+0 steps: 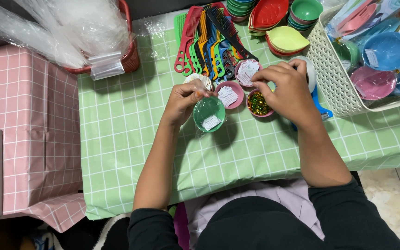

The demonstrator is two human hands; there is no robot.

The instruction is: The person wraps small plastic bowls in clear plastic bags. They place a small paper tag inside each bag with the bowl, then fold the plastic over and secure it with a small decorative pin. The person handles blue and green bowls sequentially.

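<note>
Two bare hands work over small bowls on a green checked tablecloth, seen from a head camera looking down.

Left hand [184, 99] is closed around the far rim of a small green bowl [209, 112], holding it tilted so the white label inside shows. Right hand [287, 88] hovers just right of it with fingers curled downward over a small pink bowl of glitter [258, 103]; whether it grips anything cannot be told. Between them sits a pink bowl with a white label [230, 94]. Farther away lies a fan of coloured combs [207, 41] and stacks of leaf-shaped dishes [278, 25]. At the right stands a white lattice basket [332, 78] of wrapped bowls. At the far left is a red basket [128, 53] holding clear plastic bags.
</note>
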